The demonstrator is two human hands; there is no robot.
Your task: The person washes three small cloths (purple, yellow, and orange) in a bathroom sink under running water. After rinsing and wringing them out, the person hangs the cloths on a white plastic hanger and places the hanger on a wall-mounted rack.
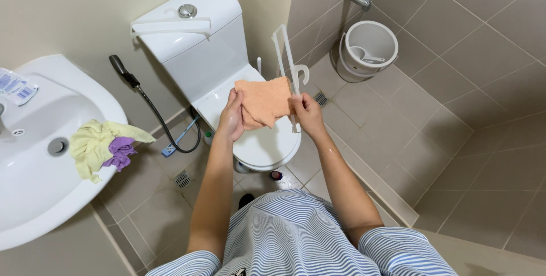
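Striped shirt (296,236); hands pinch soft orange cloth (264,101), white hanger (290,71).

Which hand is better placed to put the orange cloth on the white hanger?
Probably the left hand. It grips the orange cloth at its left edge and holds nothing else, while the right hand already holds the white hanger upright beside the cloth and steadies it.

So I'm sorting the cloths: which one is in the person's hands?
The orange cloth, held up over the toilet between left hand and right hand. The yellow cloth and purple cloth lie bunched on the sink rim.
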